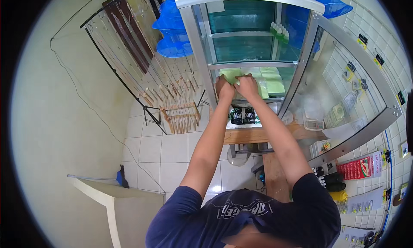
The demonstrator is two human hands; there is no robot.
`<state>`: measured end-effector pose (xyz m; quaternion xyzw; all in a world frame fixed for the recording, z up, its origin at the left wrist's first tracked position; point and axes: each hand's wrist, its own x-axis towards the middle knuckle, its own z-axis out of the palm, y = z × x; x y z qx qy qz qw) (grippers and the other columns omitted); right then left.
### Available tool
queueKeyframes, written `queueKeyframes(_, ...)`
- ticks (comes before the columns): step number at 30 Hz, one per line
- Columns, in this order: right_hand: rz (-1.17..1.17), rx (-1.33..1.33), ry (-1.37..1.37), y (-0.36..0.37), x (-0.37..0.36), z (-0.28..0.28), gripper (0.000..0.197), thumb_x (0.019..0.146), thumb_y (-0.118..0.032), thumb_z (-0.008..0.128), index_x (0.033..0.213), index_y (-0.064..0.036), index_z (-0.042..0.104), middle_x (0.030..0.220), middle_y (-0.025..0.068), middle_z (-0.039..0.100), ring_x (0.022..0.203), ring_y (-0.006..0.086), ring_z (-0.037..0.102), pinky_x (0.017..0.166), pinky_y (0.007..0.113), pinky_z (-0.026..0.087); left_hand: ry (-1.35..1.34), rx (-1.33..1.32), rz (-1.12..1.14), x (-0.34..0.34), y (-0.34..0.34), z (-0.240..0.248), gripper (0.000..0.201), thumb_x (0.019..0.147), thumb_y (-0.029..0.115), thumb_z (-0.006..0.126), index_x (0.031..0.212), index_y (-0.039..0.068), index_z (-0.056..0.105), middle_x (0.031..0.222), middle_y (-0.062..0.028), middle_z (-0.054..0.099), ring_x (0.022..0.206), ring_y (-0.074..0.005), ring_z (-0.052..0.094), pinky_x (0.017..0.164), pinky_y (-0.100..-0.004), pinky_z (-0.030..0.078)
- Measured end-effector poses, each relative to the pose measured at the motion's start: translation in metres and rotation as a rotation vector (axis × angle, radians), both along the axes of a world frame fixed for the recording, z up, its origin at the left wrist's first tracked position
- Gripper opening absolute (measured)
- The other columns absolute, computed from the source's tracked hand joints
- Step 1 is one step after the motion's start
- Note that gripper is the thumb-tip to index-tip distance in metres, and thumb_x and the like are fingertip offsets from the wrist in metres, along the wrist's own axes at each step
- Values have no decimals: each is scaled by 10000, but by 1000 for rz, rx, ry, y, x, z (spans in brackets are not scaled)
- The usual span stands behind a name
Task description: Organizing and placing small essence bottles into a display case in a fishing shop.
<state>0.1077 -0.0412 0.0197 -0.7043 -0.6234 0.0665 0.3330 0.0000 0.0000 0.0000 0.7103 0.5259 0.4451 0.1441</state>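
Both my arms reach through the open door of a glass cabinet with a silver metal frame. Down at its lowest level, my left hand has its fingers curled at the near edge of a light green packet. Close beside it, my right hand pinches the same packet with bent fingers. Most of the fingertips are hidden behind the hands. More light green packets lie flat to the right of my right hand. A black pouch with pale lettering sits below my wrists.
The cabinet's glass door swings out to the right, with a small scale seen by it. A wooden bench runs in front. Small green bottles stand on an upper shelf. At left is a black rack of hanging rods.
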Motion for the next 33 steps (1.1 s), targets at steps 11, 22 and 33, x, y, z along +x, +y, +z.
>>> queueKeyframes(11, -27, 229, -394, 5, -9, -18, 190, 747, -100, 555, 886, -47, 673, 957, 143, 598, 1018, 284, 537, 874, 407, 417, 162, -87, -55, 8, -19, 11, 182, 756, 88, 563, 920, 14, 591, 1013, -184, 599, 1002, -335, 551, 860, -447, 432)
queueKeyframes(22, 38, -15, -665, -1, -20, -5, 190, 745, -110, 558, 906, -63, 648, 931, 95, 641, 948, 251, 580, 810, 367, 439, 246, 16, -123, -8, -19, 1, 157, 777, 85, 544, 901, 3, 593, 905, -212, 616, 852, -366, 602, 741, -429, 485)
queueKeyframes(33, 42, 505, -145, -106, -42, 6, 212, 746, -103, 598, 950, -57, 635, 985, 94, 623, 926, 281, 546, 805, 386, 420, -165, -68, -268, -53, -137, 29, 331, 871, 183, 530, 1123, -31, 552, 1051, -237, 607, 1003, -338, 587, 845, -357, 454)
